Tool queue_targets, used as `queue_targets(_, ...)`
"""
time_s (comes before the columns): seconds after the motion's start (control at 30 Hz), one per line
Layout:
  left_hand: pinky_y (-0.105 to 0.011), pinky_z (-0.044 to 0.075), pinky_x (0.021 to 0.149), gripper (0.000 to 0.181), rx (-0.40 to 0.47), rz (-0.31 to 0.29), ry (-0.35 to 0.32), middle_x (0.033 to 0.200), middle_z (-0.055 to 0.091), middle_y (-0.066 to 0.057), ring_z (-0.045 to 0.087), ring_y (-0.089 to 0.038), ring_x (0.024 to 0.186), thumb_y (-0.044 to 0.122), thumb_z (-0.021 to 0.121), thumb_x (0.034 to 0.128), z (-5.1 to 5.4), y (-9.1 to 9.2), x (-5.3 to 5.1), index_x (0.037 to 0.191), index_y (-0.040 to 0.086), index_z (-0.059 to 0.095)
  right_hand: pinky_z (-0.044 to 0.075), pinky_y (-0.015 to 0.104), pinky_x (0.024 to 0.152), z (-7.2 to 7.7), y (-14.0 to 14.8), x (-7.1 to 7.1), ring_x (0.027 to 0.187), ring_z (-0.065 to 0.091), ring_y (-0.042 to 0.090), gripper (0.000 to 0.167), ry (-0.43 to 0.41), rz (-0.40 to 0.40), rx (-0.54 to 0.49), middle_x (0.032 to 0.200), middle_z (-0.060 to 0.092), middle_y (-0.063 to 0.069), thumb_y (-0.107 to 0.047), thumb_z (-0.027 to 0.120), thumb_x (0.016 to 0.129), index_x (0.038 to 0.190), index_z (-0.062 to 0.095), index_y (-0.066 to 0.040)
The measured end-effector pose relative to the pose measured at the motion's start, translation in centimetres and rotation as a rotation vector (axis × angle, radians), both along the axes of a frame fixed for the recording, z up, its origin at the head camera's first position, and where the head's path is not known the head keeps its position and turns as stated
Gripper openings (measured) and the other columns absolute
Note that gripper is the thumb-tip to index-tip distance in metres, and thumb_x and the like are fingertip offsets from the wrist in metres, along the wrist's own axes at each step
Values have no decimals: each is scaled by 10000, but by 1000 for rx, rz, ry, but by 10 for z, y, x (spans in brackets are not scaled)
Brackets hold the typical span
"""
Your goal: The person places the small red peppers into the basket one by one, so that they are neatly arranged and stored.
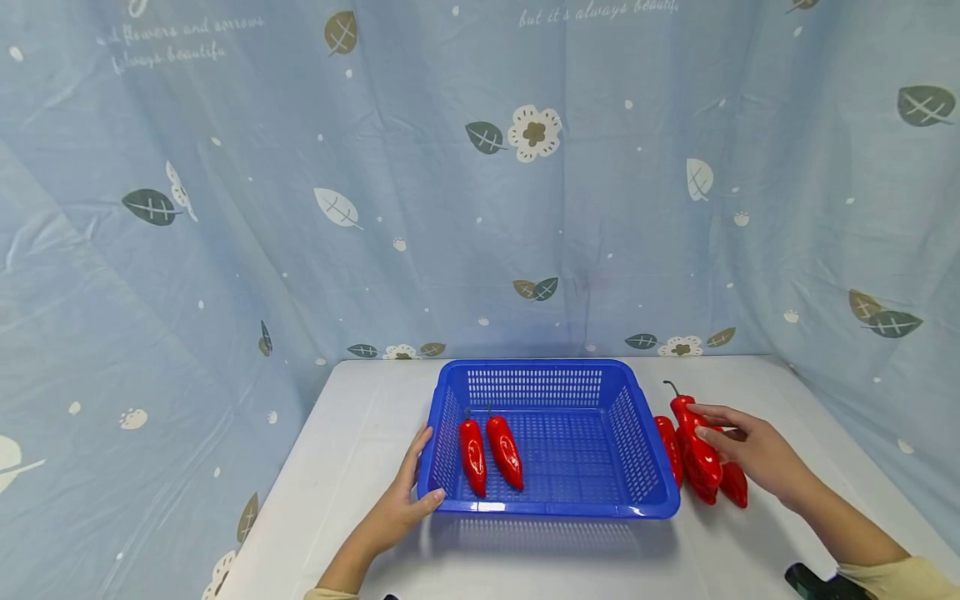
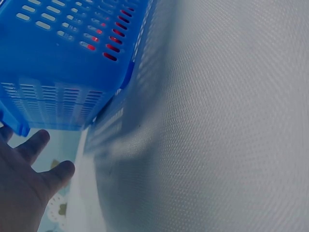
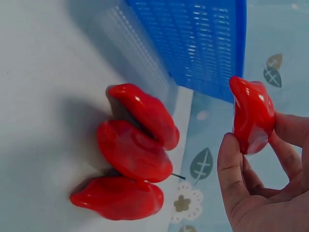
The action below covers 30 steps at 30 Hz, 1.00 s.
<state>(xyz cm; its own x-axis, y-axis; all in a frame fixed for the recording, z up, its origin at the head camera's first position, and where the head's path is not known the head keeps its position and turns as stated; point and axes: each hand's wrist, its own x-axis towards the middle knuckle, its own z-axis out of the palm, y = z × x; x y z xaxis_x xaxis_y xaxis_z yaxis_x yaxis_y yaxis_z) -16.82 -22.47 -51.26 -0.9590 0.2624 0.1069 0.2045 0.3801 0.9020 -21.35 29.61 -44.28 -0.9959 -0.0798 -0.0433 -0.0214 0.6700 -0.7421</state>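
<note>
A blue plastic basket [image 1: 551, 509] with slotted walls stands on the white table. Two red chili peppers [image 1: 472, 458] lie side by side in its left part. My left hand [image 1: 397, 508] touches the basket's left side and near-left corner, its fingers and thumb spread. To the right of the basket, my right hand [image 1: 757, 454] pinches another red chili pepper [image 3: 253, 116] between thumb and fingers, lifted above the table. Three more red chili peppers [image 3: 137, 150] rest below it in a row, partly hidden in the head view by the held one.
The white table [image 1: 360, 433] reaches back to a blue curtain [image 1: 420, 208] printed with leaves and flowers. A dark object [image 1: 817, 583] shows by the right sleeve. The basket's raised right wall [image 1: 637, 442] stands between its inside and the loose peppers.
</note>
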Motion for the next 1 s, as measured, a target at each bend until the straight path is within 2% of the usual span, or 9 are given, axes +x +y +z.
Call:
queue_targets(0.23, -626, 178, 1180, 921, -1, -2, -4, 1710, -62, -117, 29, -448, 1540, 284, 657, 931, 1, 0, 0, 1645, 284, 75, 614, 470, 814, 5, -7, 2, 1189, 563, 520, 656, 13, 19, -14, 1425, 480, 352, -419, 641, 991, 1496, 481, -31)
queue_targets(0.47, -630, 168, 1179, 920, 3, -3, -9, 1710, -70, -112, 12, -450, 1540, 264, 655, 934, 0, 0, 0, 1645, 282, 72, 616, 458, 806, 8, -15, 1, 1118, 628, 421, 628, 13, 36, -29, 1422, 492, 347, -412, 650, 987, 1485, 508, -57)
queue_targets(0.8, -623, 160, 1187, 915, 8, 0, -18, 1712, -60, -104, 16, -442, 1543, 278, 655, 936, 2, 1, 1, 1646, 270, 78, 615, 460, 812, 13, -27, -2, 1153, 601, 439, 635, 12, 64, -34, 1433, 490, 329, -412, 644, 991, 1500, 490, -66)
queue_targets(1.0, -624, 162, 1187, 916, 10, 2, -16, 1711, -62, -106, 18, -441, 1543, 276, 656, 935, 2, 1, 1, 1646, 270, 78, 614, 450, 812, 17, -37, -6, 1125, 617, 385, 603, 17, 89, -38, 1413, 520, 309, -379, 645, 996, 1492, 501, -66)
